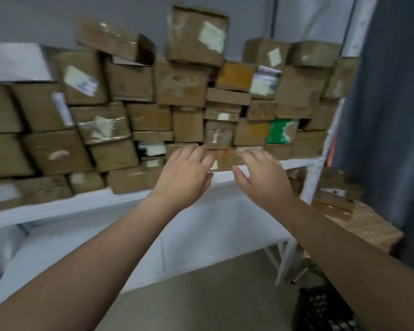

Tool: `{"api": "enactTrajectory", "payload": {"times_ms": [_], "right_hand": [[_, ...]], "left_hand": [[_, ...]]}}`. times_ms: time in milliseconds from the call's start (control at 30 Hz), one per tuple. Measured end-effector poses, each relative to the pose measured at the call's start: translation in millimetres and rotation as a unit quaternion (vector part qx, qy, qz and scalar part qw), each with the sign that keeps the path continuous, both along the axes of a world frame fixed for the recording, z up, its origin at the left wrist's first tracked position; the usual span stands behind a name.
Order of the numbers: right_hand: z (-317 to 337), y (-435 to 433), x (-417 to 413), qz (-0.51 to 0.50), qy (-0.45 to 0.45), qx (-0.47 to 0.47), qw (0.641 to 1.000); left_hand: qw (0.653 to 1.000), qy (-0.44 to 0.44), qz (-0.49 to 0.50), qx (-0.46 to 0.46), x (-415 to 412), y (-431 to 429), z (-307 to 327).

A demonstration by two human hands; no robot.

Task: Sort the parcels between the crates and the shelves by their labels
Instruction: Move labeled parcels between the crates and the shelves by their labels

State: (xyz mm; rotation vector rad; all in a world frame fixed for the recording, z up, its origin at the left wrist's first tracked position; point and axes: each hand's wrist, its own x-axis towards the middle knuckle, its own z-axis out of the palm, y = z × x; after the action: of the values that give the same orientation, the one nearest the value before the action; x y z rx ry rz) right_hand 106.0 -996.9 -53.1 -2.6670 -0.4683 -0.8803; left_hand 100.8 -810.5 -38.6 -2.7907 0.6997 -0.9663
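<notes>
The shelf (pixel 58 206) carried a dense parcel stack (pixel 182 84); sorting appeared well advanced. The left hand (pixel 187 172) and right hand (pixel 262 174), fingers spread, flanked 1 bottom-row parcel (pixel 225 160), not yet gripped.

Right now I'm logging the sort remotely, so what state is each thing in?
flat parcel: lying at the shelf's front edge
left hand: open, fingers straight at its left end
right hand: open, at its right end
parcel stack: piled unevenly, top box tilted
black crate: contents unclear
</notes>
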Motion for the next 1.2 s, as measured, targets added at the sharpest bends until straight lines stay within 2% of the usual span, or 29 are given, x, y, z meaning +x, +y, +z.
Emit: {"api": "enactTrajectory", "payload": {"times_ms": [233,433,733,933,1200], "right_hand": [[-1.3,206.6,-31.7,0.091,0.010,0.018,0.996],[-2.8,333.8,-65.4,0.134,0.017,0.038,0.990],[-3.1,467.0,-89.3,0.247,0.025,0.048,0.967],[-29.0,550.5,-80.2,0.332,0.056,0.048,0.940],[-69.8,646.4,-60.6,0.349,0.119,0.038,0.929]], "left_hand": [[0.996,0.013,0.093,0.004,-68.7,198.4,0.4],[0.988,0.006,0.154,-0.004,-121.8,319.0,-1.5],[0.967,-0.006,0.246,-0.059,-173.7,447.3,-13.3],[0.930,0.014,0.350,-0.111,-192.0,527.7,-47.5],[0.906,0.058,0.398,-0.131,-162.1,620.7,-85.1]]}}
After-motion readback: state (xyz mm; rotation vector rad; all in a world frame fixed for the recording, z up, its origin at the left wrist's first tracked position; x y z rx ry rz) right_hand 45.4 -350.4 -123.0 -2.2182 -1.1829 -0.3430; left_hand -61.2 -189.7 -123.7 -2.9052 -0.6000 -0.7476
